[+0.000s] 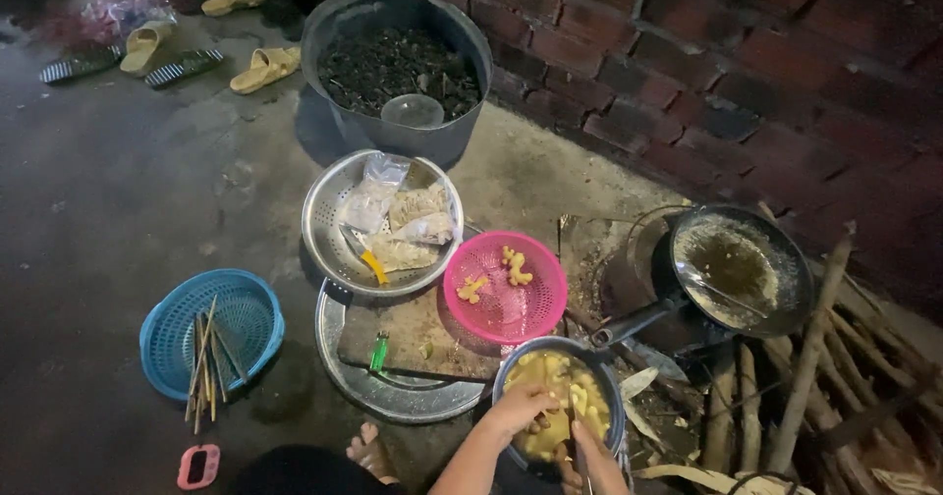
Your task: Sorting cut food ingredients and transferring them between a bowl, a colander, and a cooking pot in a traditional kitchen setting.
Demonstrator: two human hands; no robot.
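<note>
Batter bowl sits beside our pink basket; our left hand dips curled fingers into its yellow mix, right hand clamps a utensil

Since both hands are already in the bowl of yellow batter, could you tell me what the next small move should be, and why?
Probably lift one coated piece out with the left hand and carry it toward the pan of oil. Both hands, the right hand too, are in the batter bowl, the pan sits over the firewood, and the pink basket holds only two pieces.
</note>
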